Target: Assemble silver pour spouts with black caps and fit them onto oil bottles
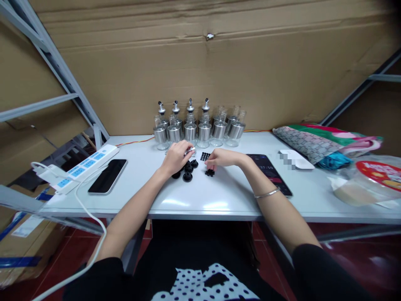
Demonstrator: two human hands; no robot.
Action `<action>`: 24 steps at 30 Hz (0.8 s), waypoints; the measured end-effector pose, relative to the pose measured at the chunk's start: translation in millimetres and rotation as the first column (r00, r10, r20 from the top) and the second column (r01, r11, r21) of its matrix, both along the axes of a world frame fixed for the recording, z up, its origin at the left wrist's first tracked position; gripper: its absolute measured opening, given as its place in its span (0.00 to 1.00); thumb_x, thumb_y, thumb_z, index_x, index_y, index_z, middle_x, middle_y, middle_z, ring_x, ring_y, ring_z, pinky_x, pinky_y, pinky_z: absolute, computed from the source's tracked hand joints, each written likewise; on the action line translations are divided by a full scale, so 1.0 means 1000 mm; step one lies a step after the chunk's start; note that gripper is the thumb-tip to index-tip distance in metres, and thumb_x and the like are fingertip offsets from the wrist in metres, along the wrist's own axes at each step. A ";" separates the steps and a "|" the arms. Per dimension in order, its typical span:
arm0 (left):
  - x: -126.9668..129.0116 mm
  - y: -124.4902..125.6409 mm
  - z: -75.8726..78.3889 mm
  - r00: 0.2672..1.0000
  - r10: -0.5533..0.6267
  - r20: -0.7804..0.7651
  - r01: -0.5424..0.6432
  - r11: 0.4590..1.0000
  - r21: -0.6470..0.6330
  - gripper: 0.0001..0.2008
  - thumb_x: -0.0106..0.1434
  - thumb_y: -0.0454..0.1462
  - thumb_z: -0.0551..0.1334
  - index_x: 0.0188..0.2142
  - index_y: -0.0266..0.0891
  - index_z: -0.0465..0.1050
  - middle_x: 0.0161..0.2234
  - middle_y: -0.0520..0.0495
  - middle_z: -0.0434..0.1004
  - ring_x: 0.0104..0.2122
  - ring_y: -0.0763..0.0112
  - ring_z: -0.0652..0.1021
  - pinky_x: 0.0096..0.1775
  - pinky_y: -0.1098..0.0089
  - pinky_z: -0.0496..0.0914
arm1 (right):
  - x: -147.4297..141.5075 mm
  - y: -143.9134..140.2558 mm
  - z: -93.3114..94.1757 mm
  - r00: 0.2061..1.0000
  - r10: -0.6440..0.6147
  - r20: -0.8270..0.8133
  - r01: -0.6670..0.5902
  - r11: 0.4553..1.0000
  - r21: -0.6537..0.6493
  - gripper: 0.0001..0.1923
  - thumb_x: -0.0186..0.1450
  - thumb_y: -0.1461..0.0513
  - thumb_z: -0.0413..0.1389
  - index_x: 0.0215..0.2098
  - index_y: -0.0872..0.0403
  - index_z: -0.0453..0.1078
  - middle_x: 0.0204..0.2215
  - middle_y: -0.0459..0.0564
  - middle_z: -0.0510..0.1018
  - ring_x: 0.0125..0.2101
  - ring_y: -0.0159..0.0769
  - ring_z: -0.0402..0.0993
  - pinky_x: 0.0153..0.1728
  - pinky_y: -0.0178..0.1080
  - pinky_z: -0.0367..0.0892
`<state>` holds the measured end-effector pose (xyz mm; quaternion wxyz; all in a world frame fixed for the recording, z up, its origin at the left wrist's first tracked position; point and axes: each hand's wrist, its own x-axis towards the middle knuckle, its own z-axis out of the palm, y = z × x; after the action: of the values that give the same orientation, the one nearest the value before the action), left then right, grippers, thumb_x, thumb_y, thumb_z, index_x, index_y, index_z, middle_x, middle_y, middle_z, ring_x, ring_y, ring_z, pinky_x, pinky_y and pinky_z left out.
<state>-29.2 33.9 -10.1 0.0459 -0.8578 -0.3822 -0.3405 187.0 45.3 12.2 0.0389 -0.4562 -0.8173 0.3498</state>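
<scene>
1. a cardboard wall [219, 62] stands behind the white tabletop [219, 196] and fills the back of the view.
2. a heap of patterned cloth bags [316, 140] lies at the tabletop's right rear, with a clear plastic bag [366, 179] in front of it.
3. a white power strip [84, 165] lies at the left edge, and a dark phone [107, 176] rests face up just beside it.
4. a second phone [271, 171] with a lit screen lies right of centre, partly under the right forearm.
5. a row of glass and steel dispenser bottles [197, 129] stands along the back; four of them carry metal pourer tops.
6. the left hand [175, 158] has its grip closed around a small shiny metal piece [189, 151], just in front of the bottles.
7. the right hand [222, 159] rests knuckles up, fingers curled low over the tabletop; whether its grip holds anything cannot be told.
8. small black stoppers [188, 170] lie between the two hands, touching the left hand's underside, with another black cluster [209, 172] just below the right fingertips.
</scene>
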 end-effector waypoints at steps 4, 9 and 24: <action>-0.001 0.001 -0.002 0.999 -0.017 0.047 0.018 1.000 -0.010 0.06 0.66 0.39 0.55 0.38 0.38 0.66 0.33 0.48 0.71 0.34 0.69 0.72 0.39 0.68 0.64 | -0.006 -0.002 0.003 0.998 0.007 -0.054 0.005 0.978 0.210 0.14 0.61 0.59 0.51 0.23 0.57 0.73 0.21 0.49 0.78 0.23 0.32 0.71 0.28 0.35 0.64; 0.001 0.002 -0.006 0.949 -0.085 0.302 0.124 0.986 -0.115 0.06 0.65 0.40 0.55 0.37 0.39 0.62 0.36 0.48 0.69 0.35 0.73 0.74 0.38 0.71 0.69 | -0.016 -0.008 0.006 0.974 -0.034 -0.226 0.117 0.925 0.362 0.14 0.60 0.56 0.52 0.34 0.58 0.74 0.26 0.49 0.78 0.26 0.31 0.70 0.31 0.34 0.62; 0.006 0.000 -0.002 0.840 0.008 0.542 0.212 0.915 -0.343 0.16 0.64 0.50 0.53 0.32 0.39 0.63 0.28 0.53 0.69 0.27 0.75 0.71 0.32 0.74 0.65 | -0.030 -0.013 0.000 0.847 -0.047 -0.529 0.326 0.832 0.448 0.08 0.60 0.58 0.51 0.31 0.54 0.64 0.24 0.44 0.72 0.24 0.29 0.66 0.28 0.33 0.60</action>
<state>-22.9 33.9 -11.7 -0.2517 -0.7405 -0.3924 -0.4841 156.8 32.6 12.7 0.4051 -0.4026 -0.7924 0.2142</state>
